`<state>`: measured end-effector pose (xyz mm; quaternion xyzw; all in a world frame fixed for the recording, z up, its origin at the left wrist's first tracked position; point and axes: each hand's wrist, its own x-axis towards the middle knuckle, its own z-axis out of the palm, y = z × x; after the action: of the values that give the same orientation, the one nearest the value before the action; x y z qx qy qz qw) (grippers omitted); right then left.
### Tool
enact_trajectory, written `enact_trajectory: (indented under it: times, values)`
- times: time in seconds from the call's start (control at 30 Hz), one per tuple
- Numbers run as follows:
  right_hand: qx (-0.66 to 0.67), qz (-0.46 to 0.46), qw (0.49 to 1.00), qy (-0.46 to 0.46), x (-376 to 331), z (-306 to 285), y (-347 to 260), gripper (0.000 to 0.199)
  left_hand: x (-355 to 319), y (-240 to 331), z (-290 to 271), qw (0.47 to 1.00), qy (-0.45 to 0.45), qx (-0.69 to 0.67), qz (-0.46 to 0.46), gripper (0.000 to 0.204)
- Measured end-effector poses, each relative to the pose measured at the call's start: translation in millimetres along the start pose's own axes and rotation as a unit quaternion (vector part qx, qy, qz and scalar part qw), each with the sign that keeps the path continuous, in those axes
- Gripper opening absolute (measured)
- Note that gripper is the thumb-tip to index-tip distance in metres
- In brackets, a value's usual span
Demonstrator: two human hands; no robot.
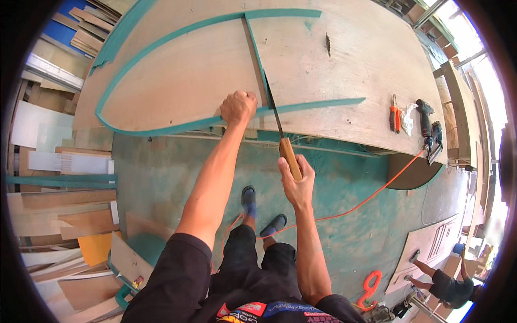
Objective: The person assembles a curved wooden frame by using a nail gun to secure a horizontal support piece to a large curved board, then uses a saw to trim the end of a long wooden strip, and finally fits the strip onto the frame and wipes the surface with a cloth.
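My right hand (pixel 299 183) is wrapped around the wooden handle (pixel 289 156) of a handsaw. Its thin dark blade (pixel 276 110) points away from me across a teal strip, close to where a straight teal crosspiece (pixel 254 46) meets it. That curved teal strip (pixel 156 131) forms a long rounded loop on a plywood-topped table (pixel 344 70). Left of the blade, my left hand (pixel 238 107) is closed in a fist on the strip's near side. The fingers' underside is hidden, but the strip runs into the fist.
Pliers (pixel 396 118) with orange handles and a cordless drill (pixel 424 116) lie at the table's right end. An orange hose (pixel 350 209) crosses the floor by my feet. Boards and offcuts (pixel 70 204) are stacked on the left. Another person (pixel 451 288) works far right.
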<state>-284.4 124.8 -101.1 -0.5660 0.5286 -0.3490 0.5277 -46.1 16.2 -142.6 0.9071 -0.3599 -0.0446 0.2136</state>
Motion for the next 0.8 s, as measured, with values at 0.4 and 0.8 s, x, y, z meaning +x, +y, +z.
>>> enact_trajectory:
  times: [0.4,0.8]
  values:
    - [0.002,-0.008,0.998,0.056,-45.8,12.6,10.3,0.030,-45.7,-53.5,-34.6,0.904,0.021,-0.060,0.423,0.037]
    - [0.002,-0.149,0.965,0.216,-56.6,-23.8,-138.5,0.019,-43.9,-74.8,-91.8,0.891,0.041,-0.110,0.438,0.042]
